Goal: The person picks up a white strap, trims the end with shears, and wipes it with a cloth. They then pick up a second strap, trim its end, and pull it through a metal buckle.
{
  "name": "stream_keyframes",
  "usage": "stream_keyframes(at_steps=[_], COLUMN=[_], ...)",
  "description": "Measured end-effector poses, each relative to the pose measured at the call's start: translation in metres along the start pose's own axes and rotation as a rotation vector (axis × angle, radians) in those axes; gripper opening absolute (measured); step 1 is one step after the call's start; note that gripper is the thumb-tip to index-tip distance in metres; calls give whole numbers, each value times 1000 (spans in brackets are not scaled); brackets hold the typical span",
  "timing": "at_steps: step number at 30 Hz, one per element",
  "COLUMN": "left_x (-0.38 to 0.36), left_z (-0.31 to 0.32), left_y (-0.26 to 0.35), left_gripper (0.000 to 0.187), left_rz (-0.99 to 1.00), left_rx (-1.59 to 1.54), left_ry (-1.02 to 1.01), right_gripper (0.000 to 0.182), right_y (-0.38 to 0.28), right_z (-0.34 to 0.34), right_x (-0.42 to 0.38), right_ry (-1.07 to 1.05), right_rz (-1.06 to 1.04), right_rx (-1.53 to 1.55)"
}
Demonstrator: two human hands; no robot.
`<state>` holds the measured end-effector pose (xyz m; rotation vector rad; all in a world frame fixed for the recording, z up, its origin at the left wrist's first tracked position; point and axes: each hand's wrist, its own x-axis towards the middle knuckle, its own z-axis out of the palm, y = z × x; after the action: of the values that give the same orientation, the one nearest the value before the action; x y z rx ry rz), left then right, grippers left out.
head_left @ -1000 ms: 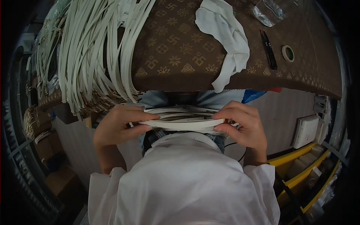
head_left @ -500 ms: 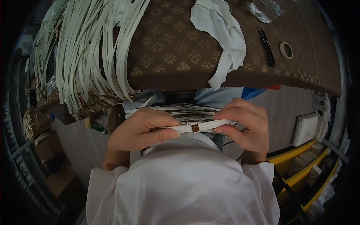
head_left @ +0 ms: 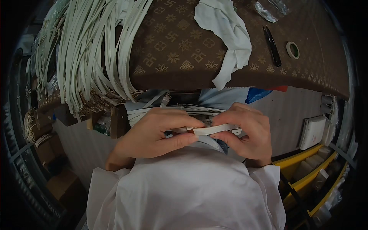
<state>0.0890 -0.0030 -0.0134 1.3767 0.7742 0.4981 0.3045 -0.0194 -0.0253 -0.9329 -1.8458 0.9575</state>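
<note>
A narrow white strap (head_left: pixel 209 130) with a brown patch is stretched between my two hands, just in front of my body. My left hand (head_left: pixel 159 132) pinches it near the brown patch, with thumb below and forefinger above. Farther right along the strap, my right hand (head_left: pixel 245 130) grips it between thumb and fingers, and a short bit shows by the palm. Behind my hands, more white straps (head_left: pixel 140 115) lie over my lap, partly hidden by the hands. A metal-looking buckle or clip (head_left: pixel 165 99) stands out among them.
Bundles of white straps (head_left: pixel 88 50) hang over the left edge of the brown patterned tablecloth (head_left: pixel 172 46). On it lie a white cloth (head_left: pixel 234 42), black snips or tweezers (head_left: pixel 272 48), a tape roll (head_left: pixel 293 50) and clear plastic (head_left: pixel 271 9). Yellow bins (head_left: pixel 303 168) stand at right.
My left hand has slid right along the strap, closer to my right hand, and now covers most of the brown patch. A buckle-like piece behind it has come into view.
</note>
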Motion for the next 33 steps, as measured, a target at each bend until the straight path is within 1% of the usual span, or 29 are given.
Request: stream_keyframes(at_steps=[2,5,9,12,15,17,18,20,21,23,25,27,29,30,32,33], left_x=[2,4,6,7,8,9,10,11,11,10,9,6,5,4,5,4], left_z=[-1,2,6,8,11,13,13,14,14,14,9,5,1,1,2,2], left_y=[1,-2,-3,-5,-9,-11,-10,-8,-9,-10,-12,-16,-20,-18,-12,-10], left_gripper=[15,12,11,11,11,13,13,16,16,18,19,20,19,19,17,17], left_rz=[-13,30,20,-3,36,68,91,56,75,47,55,42,79,68,149,146], left_rx=[67,55,78,47,103,210,215,209,207,189,217,248,252,253,140,138], left_ry=[-39,-26,-22,17,71,167,169,266,261,339,318,314,275,296,260,276], right_gripper=[32,32,32,32,31,29,29,27,27,27,21,17,16,16,15,15], right_y=[-2,-3,-3,-5,-9,-9,-7,-4,-5,-3,10,40,64,69,76,80], right_z=[1,2,7,9,11,13,14,12,6,-8,-33,-58,-74,-75,-77,-79], right_x=[0,1,0,1,1,3,4,7,11,22,36,49,51,51,51,50], right_ry=[-18,-8,-26,2,-12,-27,-24,-58,-54,-37,229,505,493,478,387,375], right_rz=[-19,-40,-42,-56,-16,38,23,63,56,45,157,350,310,299,371,360], right_rx=[9,3,-8,-31,-68,-61,-79,-44,-63,-145,-396,-715,-939,-924,-1078,-1073])
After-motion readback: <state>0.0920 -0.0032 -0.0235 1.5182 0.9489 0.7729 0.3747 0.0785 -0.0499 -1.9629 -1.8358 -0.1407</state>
